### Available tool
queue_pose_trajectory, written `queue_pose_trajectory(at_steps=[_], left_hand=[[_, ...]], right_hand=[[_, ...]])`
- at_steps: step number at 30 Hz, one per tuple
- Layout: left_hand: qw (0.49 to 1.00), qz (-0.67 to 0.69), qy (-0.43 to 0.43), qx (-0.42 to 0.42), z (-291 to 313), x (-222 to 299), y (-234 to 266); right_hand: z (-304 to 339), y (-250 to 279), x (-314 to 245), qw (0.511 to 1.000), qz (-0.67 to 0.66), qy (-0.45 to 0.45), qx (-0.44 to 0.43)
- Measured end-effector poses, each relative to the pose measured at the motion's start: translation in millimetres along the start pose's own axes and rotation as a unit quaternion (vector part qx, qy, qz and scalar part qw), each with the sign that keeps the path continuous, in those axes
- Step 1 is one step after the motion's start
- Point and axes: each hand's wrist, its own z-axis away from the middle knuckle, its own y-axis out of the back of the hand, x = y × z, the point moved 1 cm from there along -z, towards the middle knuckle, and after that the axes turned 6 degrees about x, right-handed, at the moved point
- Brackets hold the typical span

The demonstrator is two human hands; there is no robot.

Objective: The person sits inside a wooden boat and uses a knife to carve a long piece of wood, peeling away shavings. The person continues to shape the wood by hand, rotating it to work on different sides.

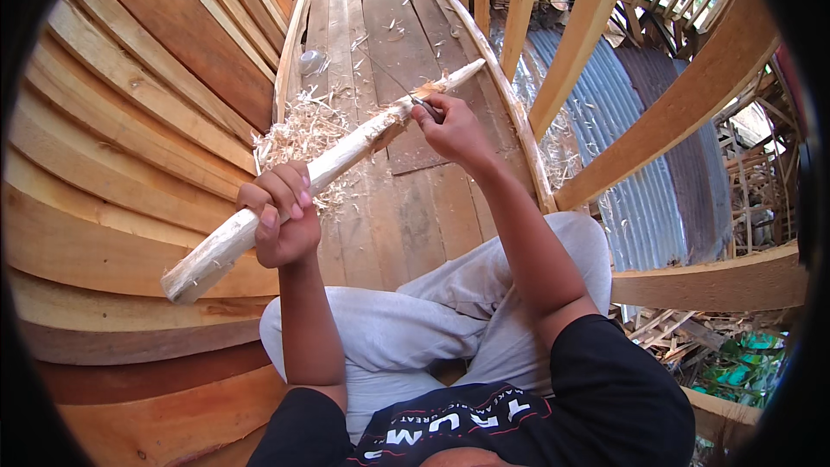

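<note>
A pale, peeled wooden pole (346, 149) slants across in front of me, its thick end at lower left and its thin tip at upper right. My left hand (290, 220) is closed around it near the thick end. Farther along, my right hand (458, 130) grips a knife (424, 106) by its dark handle. The thin blade crosses the pole and points to the far left. Rough, curled wood and brownish patches show on the pole around the blade, and part of the handle is hidden by my fingers.
Curled shavings (303, 125) are heaped on the plank floor (380, 233) to the left, near a small clear container (312, 61). A plank wall (130, 156) bounds the left side. Wooden posts (553, 52) stand on the right, with corrugated metal sheets (640, 190) beyond. My crossed legs are close below.
</note>
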Motion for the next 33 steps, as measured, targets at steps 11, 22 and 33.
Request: queue_pose_trajectory(at_steps=[11,22,33], left_hand=[[0.998,0.053,-0.010,-0.035,1,-7,13],[0.999,0.034,0.033,-0.025,0,-5,32],[0.998,0.030,0.033,-0.039,0,-7,24]], right_hand=[[9,-13,-2,0.977,0.199,-0.044,0.061],[-1,-40,-6,0.953,0.261,0.049,0.147],[-16,-25,8,0.946,0.262,0.049,0.182]])
